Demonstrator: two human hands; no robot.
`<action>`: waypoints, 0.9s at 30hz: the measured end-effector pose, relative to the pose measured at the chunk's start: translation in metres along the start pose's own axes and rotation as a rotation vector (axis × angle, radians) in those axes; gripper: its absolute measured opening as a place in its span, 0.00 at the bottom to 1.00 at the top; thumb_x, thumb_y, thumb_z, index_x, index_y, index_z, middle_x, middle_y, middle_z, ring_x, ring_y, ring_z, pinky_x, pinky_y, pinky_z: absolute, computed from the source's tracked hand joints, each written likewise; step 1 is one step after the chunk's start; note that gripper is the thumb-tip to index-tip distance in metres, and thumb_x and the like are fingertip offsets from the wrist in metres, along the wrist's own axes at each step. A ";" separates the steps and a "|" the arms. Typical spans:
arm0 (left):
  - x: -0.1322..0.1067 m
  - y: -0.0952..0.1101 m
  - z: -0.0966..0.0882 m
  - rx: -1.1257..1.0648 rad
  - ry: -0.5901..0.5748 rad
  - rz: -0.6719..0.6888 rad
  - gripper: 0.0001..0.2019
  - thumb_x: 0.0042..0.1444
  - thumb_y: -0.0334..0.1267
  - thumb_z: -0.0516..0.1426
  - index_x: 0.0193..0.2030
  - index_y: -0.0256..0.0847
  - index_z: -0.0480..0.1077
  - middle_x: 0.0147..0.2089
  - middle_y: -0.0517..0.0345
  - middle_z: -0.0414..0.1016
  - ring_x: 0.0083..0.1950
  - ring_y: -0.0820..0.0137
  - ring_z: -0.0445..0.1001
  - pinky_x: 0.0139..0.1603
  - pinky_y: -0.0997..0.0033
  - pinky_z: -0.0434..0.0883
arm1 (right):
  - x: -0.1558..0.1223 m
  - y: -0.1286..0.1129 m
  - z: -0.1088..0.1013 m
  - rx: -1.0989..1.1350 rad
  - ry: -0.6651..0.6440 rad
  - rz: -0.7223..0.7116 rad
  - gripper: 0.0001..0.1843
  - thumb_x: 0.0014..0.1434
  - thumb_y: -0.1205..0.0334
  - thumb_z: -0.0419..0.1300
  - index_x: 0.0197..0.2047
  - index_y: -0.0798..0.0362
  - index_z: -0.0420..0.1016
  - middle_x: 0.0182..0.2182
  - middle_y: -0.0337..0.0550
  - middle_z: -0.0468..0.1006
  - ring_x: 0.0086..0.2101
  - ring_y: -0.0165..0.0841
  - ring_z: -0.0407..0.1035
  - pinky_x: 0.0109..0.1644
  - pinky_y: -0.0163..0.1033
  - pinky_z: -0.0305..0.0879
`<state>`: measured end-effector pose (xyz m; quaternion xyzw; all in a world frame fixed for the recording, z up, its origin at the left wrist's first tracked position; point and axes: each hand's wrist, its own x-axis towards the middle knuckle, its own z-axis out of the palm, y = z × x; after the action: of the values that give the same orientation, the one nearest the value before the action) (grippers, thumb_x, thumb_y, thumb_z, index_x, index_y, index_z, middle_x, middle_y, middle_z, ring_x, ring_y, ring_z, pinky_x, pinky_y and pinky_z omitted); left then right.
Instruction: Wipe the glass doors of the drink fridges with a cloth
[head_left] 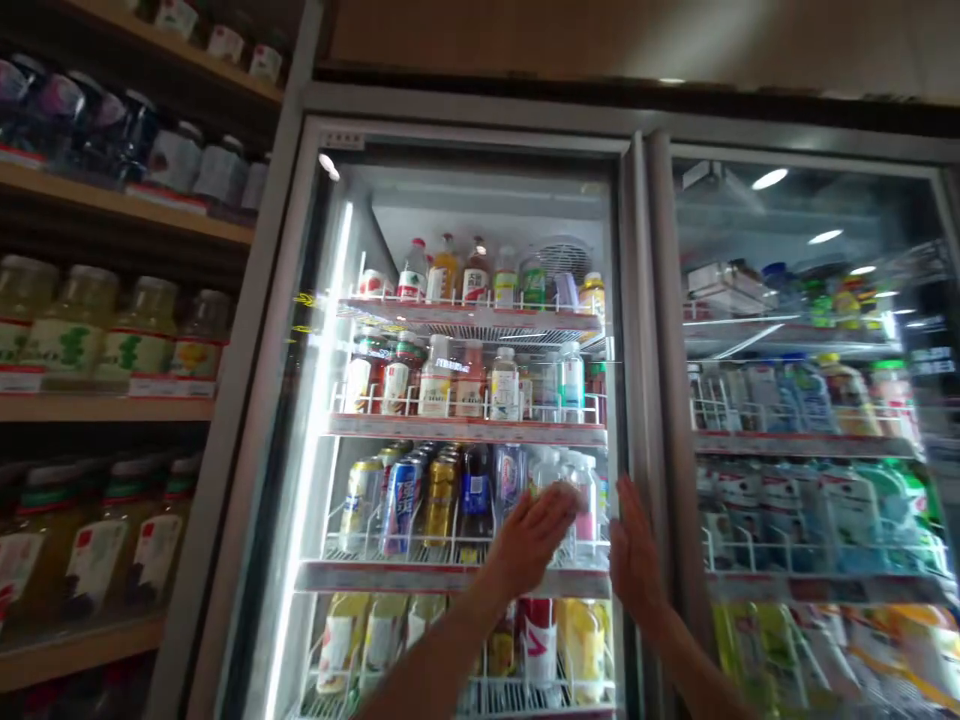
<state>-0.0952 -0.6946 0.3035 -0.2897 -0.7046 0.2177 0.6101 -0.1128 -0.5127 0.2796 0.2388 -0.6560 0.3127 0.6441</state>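
Note:
My left hand (531, 538) reaches up to the glass door (480, 180) of a lit drinks fridge. Its fingers lie close together over a small pale cloth (576, 497), pressed flat at the glass; most of the cloth is hidden under the hand. At the door's right edge, my right hand (636, 550) rests with fingers stretched out against the metal frame (643, 400), holding nothing. Behind the glass, cans (403, 505) and bottles stand on wire-fronted shelves. The door appears closed.
A second glass fridge door (802, 400) stands to the right, with bottles behind it. On the left, wooden shelves (112, 405) carry rows of jars and bottles (71, 315). A brown panel (600, 45) runs above the fridge.

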 end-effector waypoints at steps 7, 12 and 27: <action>0.040 0.021 0.000 -0.049 -0.021 0.224 0.21 0.60 0.36 0.45 0.60 0.43 0.59 0.69 0.60 0.43 0.69 0.66 0.42 0.66 0.60 0.48 | 0.004 -0.004 -0.024 0.105 0.043 0.059 0.27 0.64 0.59 0.40 0.66 0.48 0.46 0.63 0.46 0.54 0.61 0.40 0.51 0.60 0.54 0.56; 0.086 -0.005 0.003 0.012 0.013 0.132 0.23 0.60 0.35 0.44 0.62 0.42 0.55 0.69 0.59 0.45 0.69 0.65 0.42 0.66 0.56 0.48 | 0.014 0.002 -0.034 0.129 0.097 0.083 0.26 0.64 0.58 0.39 0.64 0.47 0.49 0.62 0.45 0.55 0.61 0.41 0.50 0.60 0.58 0.52; 0.100 -0.035 -0.003 0.025 0.096 -0.034 0.24 0.59 0.34 0.45 0.63 0.40 0.54 0.68 0.54 0.47 0.70 0.62 0.40 0.66 0.54 0.44 | 0.033 -0.016 -0.031 0.077 0.154 0.053 0.25 0.64 0.61 0.39 0.64 0.47 0.49 0.62 0.45 0.55 0.61 0.38 0.51 0.58 0.54 0.58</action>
<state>-0.1056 -0.6531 0.4007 -0.2802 -0.6765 0.2021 0.6504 -0.0817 -0.4986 0.3128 0.2211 -0.5980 0.3720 0.6746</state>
